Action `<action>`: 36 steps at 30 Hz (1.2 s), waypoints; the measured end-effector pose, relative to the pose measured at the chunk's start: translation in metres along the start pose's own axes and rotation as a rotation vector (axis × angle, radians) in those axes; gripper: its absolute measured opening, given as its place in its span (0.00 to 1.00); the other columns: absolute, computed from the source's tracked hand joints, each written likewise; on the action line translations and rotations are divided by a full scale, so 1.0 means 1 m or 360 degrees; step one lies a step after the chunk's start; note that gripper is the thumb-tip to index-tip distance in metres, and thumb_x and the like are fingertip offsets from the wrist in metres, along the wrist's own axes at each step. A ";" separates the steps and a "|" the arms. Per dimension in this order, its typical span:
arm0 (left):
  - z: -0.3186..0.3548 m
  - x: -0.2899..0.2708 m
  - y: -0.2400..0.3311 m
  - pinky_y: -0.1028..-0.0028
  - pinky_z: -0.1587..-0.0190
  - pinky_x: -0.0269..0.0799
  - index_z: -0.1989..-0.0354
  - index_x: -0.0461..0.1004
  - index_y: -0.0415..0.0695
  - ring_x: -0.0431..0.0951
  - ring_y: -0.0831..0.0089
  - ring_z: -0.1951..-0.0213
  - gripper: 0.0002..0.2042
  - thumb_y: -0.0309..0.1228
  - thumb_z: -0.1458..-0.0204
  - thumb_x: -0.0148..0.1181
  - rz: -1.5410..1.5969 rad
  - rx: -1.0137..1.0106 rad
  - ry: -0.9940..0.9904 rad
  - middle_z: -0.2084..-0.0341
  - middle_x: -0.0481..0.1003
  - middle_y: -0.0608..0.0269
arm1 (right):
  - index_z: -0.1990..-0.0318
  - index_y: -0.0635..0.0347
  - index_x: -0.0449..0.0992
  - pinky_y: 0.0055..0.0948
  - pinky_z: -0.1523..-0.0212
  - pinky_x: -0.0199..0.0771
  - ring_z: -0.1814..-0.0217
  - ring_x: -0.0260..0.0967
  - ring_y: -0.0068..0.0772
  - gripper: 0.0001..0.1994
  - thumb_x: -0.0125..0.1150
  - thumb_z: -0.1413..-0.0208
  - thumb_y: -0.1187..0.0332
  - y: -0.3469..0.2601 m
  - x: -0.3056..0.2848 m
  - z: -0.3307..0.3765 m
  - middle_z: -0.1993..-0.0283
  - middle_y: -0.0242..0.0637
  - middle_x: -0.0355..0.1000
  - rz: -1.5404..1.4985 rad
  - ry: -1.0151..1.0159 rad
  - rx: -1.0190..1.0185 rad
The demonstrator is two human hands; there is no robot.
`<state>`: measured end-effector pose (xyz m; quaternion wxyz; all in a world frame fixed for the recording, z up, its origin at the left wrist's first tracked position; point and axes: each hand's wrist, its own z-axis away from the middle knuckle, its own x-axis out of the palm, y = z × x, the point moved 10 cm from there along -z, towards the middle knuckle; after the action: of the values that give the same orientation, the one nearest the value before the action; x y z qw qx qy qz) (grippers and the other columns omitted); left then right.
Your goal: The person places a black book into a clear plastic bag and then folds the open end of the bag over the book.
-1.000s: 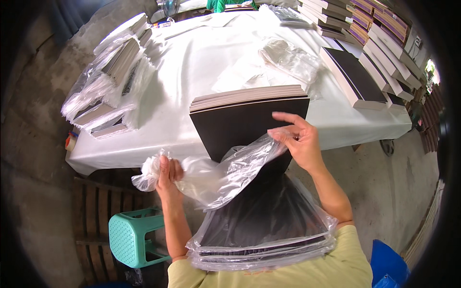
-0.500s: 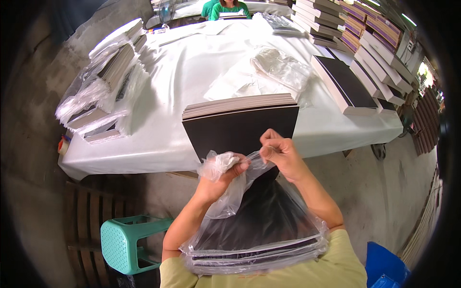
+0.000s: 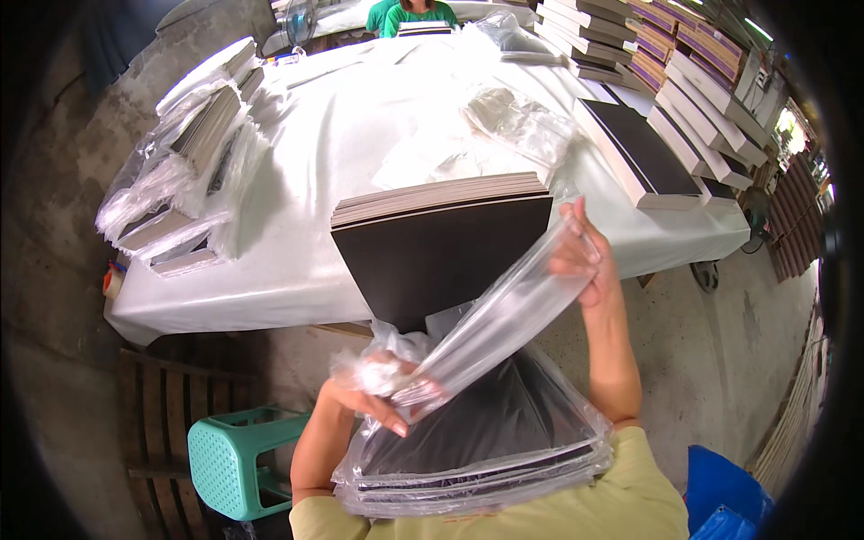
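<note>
A clear plastic bag is stretched slantwise between my two hands. My right hand grips its raised end, with fingers showing through the film beside the right corner of a stack of black boards. That stack leans upright at the table's front edge, its pale edges on top. My left hand holds the bag's lower end along with a crumpled wad of clear plastic; film partly hides its fingers. Close to my body lies a black bundle wrapped in clear plastic, below the stretched bag.
A white-covered table carries plastic-wrapped bundles at left, loose clear bags in the middle and black-topped stacks at right. A green stool stands lower left, a blue object lower right. Someone in green sits beyond.
My hands have moved apart: the right went up and right, the left down and slightly left. The gathered plastic between them is now drawn out into a long stretched bag.
</note>
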<state>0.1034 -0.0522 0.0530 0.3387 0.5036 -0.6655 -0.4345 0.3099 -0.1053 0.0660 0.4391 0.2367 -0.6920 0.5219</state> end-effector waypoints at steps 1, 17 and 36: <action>0.009 -0.003 -0.004 0.76 0.74 0.66 0.63 0.72 0.35 0.72 0.74 0.76 0.23 0.28 0.71 0.71 -0.0023 -0.0085 -0.0108 0.77 0.74 0.57 | 0.80 0.52 0.61 0.14 0.92 0.44 0.95 0.40 0.12 0.15 0.47 0.45 0.56 -0.003 0.001 0.004 0.94 0.20 0.48 0.0122 0.0020 -0.0002; 0.049 -0.062 -0.019 0.67 0.57 0.67 0.53 0.64 0.42 0.71 0.67 0.60 0.32 0.38 0.68 0.69 0.0384 0.0375 0.0885 0.59 0.69 0.58 | 0.60 0.68 0.69 0.25 0.64 0.64 0.64 0.66 0.25 0.20 0.64 0.59 0.64 0.106 0.040 0.062 0.64 0.39 0.72 0.2067 -0.1345 0.0219; 0.041 -0.088 0.016 0.67 0.63 0.71 0.40 0.49 0.51 0.69 0.73 0.78 0.32 0.47 0.53 0.51 0.1841 0.1203 0.0903 0.59 0.67 0.53 | 0.58 0.64 0.72 0.18 0.71 0.64 0.72 0.65 0.16 0.20 0.66 0.61 0.68 0.112 0.009 0.054 0.73 0.30 0.71 0.1128 -0.0283 0.0813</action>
<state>0.0844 0.0439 0.0509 0.4756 0.2479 -0.8153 0.2181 0.1982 -0.1156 0.0128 0.0994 0.1298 -0.6142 0.7721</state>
